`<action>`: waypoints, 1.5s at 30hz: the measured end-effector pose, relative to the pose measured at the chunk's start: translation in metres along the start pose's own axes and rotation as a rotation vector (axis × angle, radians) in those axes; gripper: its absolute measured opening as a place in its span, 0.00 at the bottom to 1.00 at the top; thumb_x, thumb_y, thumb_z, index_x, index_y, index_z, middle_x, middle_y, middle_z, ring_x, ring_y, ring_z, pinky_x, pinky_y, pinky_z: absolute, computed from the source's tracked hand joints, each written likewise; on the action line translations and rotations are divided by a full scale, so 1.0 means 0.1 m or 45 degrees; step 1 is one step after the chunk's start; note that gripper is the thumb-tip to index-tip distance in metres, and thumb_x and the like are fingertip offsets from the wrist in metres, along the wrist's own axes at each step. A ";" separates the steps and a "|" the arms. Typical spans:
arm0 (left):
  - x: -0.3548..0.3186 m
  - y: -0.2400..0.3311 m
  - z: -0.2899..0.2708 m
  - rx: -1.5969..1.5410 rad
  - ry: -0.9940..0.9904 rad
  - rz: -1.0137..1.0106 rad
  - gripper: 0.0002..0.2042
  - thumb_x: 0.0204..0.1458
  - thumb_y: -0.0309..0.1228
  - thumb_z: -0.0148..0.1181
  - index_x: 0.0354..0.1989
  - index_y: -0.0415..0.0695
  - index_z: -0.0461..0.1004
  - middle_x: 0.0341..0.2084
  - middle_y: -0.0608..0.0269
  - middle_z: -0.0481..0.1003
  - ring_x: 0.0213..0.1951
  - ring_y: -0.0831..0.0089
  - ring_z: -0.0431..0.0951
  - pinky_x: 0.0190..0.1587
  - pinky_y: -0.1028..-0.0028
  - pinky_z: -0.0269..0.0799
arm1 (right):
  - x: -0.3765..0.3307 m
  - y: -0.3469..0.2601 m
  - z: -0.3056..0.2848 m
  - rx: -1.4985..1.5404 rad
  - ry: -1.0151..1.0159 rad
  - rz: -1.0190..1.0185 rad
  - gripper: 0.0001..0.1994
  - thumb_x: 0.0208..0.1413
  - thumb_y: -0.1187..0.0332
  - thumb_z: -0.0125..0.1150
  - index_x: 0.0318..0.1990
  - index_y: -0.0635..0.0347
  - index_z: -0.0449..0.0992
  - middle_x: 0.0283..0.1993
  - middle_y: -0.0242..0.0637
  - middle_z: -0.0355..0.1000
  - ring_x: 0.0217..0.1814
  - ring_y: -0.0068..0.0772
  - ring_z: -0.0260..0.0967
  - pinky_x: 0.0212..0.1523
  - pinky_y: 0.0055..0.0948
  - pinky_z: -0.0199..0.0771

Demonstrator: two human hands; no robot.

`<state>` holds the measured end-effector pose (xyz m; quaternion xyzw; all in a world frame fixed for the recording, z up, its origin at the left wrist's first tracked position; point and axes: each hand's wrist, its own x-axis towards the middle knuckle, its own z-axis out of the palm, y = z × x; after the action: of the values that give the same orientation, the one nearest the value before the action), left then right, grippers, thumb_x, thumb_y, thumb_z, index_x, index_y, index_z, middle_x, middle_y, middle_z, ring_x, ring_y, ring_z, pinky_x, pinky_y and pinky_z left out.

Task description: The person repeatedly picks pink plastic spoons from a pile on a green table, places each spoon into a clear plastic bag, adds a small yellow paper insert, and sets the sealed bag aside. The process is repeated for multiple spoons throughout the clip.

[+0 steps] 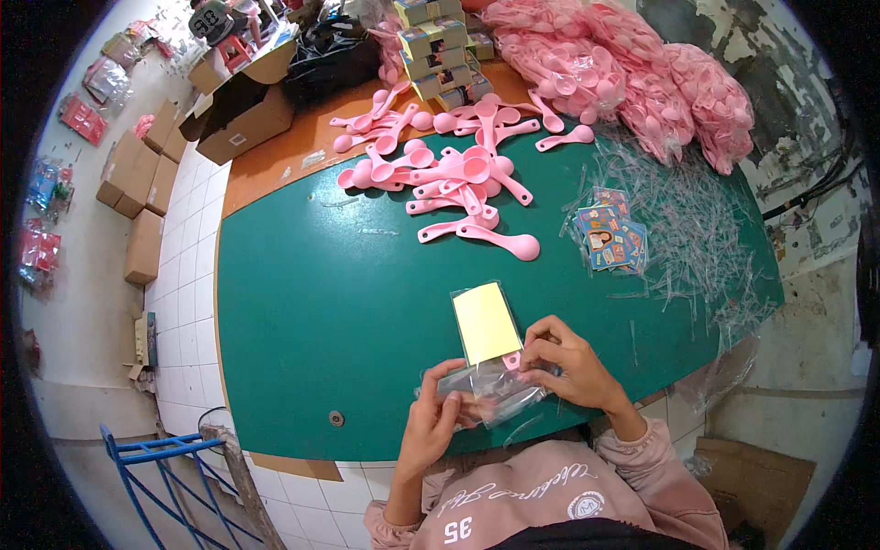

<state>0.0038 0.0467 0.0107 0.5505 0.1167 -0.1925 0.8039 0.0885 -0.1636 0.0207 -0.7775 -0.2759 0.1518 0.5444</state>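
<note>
At the near edge of the green table, my left hand grips a clear plastic bag between thumb and fingers. The fingers of my right hand are pinched at the bag's right side. Beside those fingertips shows the holed handle end of a pink spoon; the rest of it is hard to make out through the plastic and hands. A yellow card in a clear sleeve lies just beyond, its lower edge meeting the bag. Farther off is a loose pile of pink spoons.
Printed cards lie at the right near scattered clear plastic strips. Bulging bags of pink spoons fill the far right. Stacked card bundles and an open carton stand at the back. A blue metal frame is at lower left.
</note>
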 end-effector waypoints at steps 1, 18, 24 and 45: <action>0.00 -0.04 0.03 0.381 0.099 0.184 0.15 0.55 0.22 0.44 0.52 0.40 0.60 0.34 0.53 0.75 0.33 0.70 0.78 0.31 0.76 0.73 | 0.00 0.00 0.00 0.001 0.011 0.007 0.09 0.41 0.77 0.62 0.32 0.61 0.72 0.38 0.38 0.59 0.38 0.33 0.64 0.37 0.27 0.68; 0.20 -0.12 0.23 0.534 0.467 0.266 0.06 0.48 0.21 0.58 0.32 0.36 0.68 0.29 0.65 0.70 0.27 0.82 0.71 0.26 0.83 0.68 | -0.02 -0.01 0.28 0.672 0.320 0.578 0.04 0.53 0.78 0.52 0.32 0.67 0.63 0.27 0.35 0.68 0.28 0.23 0.71 0.27 0.20 0.75; 0.19 -0.14 0.25 0.427 0.549 0.281 0.08 0.49 0.21 0.56 0.36 0.37 0.65 0.26 0.65 0.70 0.28 0.83 0.70 0.28 0.84 0.67 | -0.03 -0.01 0.30 0.630 0.334 0.567 0.04 0.53 0.79 0.51 0.35 0.67 0.63 0.28 0.36 0.68 0.28 0.22 0.71 0.28 0.21 0.76; 0.49 0.54 -0.26 1.795 0.557 0.763 0.13 0.45 0.32 0.59 0.39 0.41 0.70 0.40 0.50 0.68 0.39 0.54 0.70 0.40 0.62 0.67 | 1.22 0.48 -0.09 -1.170 0.339 -0.325 0.13 0.45 0.71 0.58 0.39 0.65 0.67 0.37 0.44 0.66 0.40 0.44 0.64 0.37 0.38 0.67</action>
<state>0.0719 0.0797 0.0274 0.9627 -0.0305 0.1158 0.2426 0.2039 -0.1099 -0.0126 -0.9098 -0.3353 -0.1542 0.1901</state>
